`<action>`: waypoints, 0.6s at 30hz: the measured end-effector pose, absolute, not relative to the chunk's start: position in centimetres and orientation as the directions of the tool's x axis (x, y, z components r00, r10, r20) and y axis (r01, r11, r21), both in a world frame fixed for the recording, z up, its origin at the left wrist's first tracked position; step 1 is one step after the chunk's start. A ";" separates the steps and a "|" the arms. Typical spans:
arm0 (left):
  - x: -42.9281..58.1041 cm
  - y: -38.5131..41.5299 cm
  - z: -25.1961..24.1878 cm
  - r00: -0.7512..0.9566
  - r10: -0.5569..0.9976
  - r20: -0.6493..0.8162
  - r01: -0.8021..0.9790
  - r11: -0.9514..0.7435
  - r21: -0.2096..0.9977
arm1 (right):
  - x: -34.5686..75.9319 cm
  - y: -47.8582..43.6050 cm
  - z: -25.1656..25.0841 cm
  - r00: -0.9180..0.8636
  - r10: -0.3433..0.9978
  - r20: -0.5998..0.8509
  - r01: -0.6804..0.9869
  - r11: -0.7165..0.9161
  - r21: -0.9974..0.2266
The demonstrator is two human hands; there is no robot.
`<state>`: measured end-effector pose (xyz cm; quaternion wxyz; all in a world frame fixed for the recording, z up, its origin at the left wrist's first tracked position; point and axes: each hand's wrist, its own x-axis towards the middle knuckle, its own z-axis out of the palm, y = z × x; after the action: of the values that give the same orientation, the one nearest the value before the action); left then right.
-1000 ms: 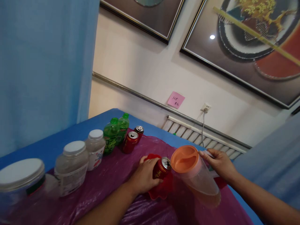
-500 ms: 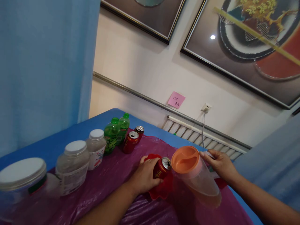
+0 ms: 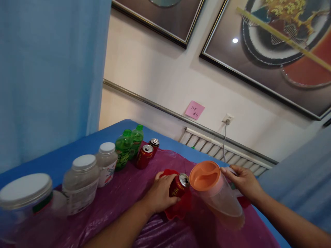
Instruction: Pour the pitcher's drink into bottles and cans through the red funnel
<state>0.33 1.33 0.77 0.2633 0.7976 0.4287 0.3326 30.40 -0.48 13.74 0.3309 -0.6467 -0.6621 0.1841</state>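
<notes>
My left hand [image 3: 162,193] is wrapped round a red drink can [image 3: 178,186], whose opened top faces up and leans slightly right. Below the can lies a red dish with a wavy rim [image 3: 172,214]. My right hand [image 3: 244,181] grips the handle of a clear plastic pitcher [image 3: 222,203] with an orange lid [image 3: 204,175]. The pitcher is tilted, its lid end toward the can and close beside its top. Cloudy liquid shows low in the pitcher. Whether any liquid runs from the lid cannot be made out.
Along the left stand several clear jars with white lids [image 3: 84,162], two green bottles [image 3: 123,150] and two more red cans [image 3: 144,156]. Purple plastic sheeting [image 3: 113,213] covers part of the blue table [image 3: 103,139]. Behind are a radiator [image 3: 204,144] and a wall socket [image 3: 228,119].
</notes>
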 end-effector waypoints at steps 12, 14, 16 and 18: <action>0.5 1.3 0.6 0.411 0.857 0.312 0.509 -0.500 0.701 | 30.9 -0.5 13.6 0.037 0.973 0.227 0.757 0.121 -0.642; 0.5 1.3 0.6 0.411 0.856 0.312 0.509 -0.500 0.701 | 30.9 -0.6 13.6 0.028 0.974 0.226 0.756 0.127 -0.642; 0.5 1.3 0.6 0.409 0.859 0.308 0.511 -0.495 0.703 | 30.9 -0.6 13.6 0.028 0.975 0.221 0.755 0.124 -0.644; 0.5 1.3 0.6 0.410 0.859 0.308 0.510 -0.495 0.704 | 30.9 -0.6 13.6 0.032 0.975 0.220 0.758 0.119 -0.641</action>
<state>0.49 1.34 0.65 0.2618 0.7977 0.4289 0.3336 30.90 -0.59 13.57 0.3225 -0.6419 -0.6751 0.1680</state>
